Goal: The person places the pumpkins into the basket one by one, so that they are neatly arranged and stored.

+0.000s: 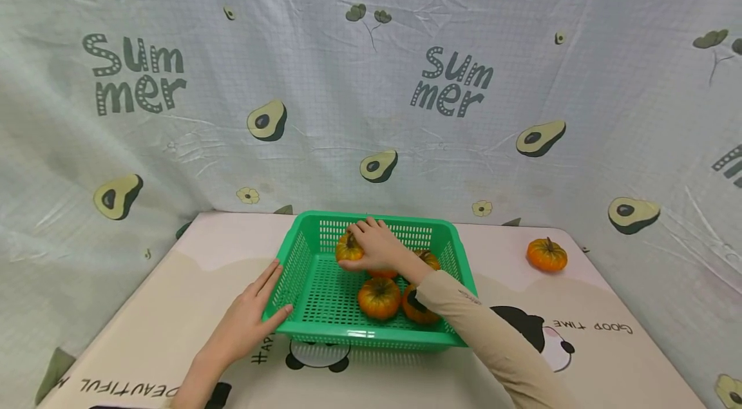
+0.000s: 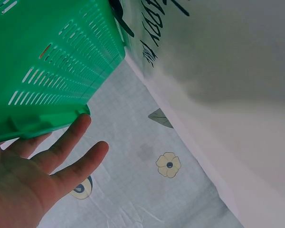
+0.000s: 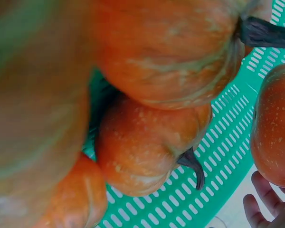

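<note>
A green plastic basket (image 1: 371,335) with slotted walls stands on the table. At its left rim, my left hand (image 1: 246,322) rests with fingers extended and the thumb at the front corner; the left wrist view shows straight, spread fingers (image 2: 69,145) beside the rim. My right hand (image 1: 379,251) reaches inside and holds a small orange pumpkin (image 1: 348,248) near the back left. That pumpkin (image 3: 275,126) fills the right edge of the right wrist view, fingertips against it. Several other pumpkins (image 1: 379,298) sit in the basket's right half, some partly hidden by my right arm.
One more pumpkin (image 1: 547,255) lies on the table at the far right, outside the basket. The tablecloth (image 1: 232,248) carries printed pandas and words. A hanging cloth (image 1: 324,74) with avocado prints closes off the back and sides.
</note>
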{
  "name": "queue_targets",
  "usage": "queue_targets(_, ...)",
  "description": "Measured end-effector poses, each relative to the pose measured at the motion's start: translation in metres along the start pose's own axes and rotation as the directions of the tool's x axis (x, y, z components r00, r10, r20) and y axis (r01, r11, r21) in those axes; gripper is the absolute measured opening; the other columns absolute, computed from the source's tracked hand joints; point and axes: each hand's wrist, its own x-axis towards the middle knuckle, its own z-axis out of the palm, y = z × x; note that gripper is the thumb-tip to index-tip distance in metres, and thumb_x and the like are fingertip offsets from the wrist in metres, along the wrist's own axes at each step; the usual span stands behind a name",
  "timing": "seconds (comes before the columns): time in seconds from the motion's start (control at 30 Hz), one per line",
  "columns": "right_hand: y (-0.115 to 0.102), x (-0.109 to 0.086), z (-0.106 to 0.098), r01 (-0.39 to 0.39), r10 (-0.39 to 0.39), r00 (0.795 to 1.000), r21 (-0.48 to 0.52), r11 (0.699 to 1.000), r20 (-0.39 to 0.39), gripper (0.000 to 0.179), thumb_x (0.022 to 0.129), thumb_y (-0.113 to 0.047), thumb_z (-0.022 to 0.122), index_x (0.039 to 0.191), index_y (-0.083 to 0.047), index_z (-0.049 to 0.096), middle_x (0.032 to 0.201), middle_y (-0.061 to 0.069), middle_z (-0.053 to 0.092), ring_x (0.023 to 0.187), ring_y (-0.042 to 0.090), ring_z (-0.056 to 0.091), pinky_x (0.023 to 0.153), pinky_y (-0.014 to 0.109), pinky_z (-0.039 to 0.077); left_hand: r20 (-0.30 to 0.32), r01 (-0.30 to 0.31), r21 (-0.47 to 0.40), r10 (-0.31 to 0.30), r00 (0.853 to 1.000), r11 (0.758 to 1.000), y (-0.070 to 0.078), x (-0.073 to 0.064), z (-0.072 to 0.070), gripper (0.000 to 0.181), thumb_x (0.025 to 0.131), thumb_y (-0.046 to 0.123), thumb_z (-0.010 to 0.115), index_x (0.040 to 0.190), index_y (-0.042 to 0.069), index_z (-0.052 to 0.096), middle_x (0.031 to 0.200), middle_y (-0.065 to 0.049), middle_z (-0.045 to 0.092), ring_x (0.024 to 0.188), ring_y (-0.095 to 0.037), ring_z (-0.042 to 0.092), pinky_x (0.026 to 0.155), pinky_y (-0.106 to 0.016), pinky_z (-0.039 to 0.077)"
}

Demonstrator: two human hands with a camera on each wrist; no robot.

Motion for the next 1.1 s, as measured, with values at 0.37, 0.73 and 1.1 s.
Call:
queue_targets(0.37, -0.004, 0.015, 0.01, -0.006, 0.008, 0.998, -0.027, 1.0, 0.056, 0.072, 0.08, -0.057, 0.053, 0.133, -0.011, 0.039, 0.129, 0.008, 0.046, 0.117, 0.029, 0.038, 0.097, 0.045, 0.033, 0.002, 0.005, -0.001, -0.005, 1.0, 1.0, 0.002, 0.0, -0.001, 0.069, 0.088, 0.039, 0.052, 0.139, 0.0, 0.028, 0.146, -0.015, 0.025, 0.124, -0.04, 0.037, 0.093, -0.054, 0.037)
queue_targets(0.73, -0.002, 0.022, 0.026, 0.045, -0.042, 0.999, -0.131, 0.99, 0.025, 0.068, 0.075, -0.06, 0.057, 0.127, -0.017, 0.047, 0.11, 0.005, 0.046, 0.091, 0.019, 0.035, 0.075, 0.033, 0.03, 0.002, 0.008, -0.008, -0.008, 1.0, 1.0, 0.001, 0.0, 0.0, 0.069, 0.087, 0.037, 0.054, 0.139, 0.0, 0.027, 0.146, -0.015, 0.024, 0.124, -0.04, 0.036, 0.093, -0.055, 0.037)
queue_targets(1.1, -0.001, 0.024, 0.03, 0.053, -0.045, 0.997, -0.127, 0.99, 0.067, 0.069, 0.074, -0.063, 0.056, 0.128, -0.02, 0.046, 0.117, 0.002, 0.049, 0.098, 0.02, 0.036, 0.082, 0.038, 0.035, 0.012, 0.017, -0.025, -0.016, 1.0, 1.0, 0.004, 0.0, -0.003, 0.068, 0.088, 0.037, 0.052, 0.14, 0.001, 0.027, 0.146, -0.015, 0.024, 0.125, -0.041, 0.035, 0.093, -0.056, 0.036)
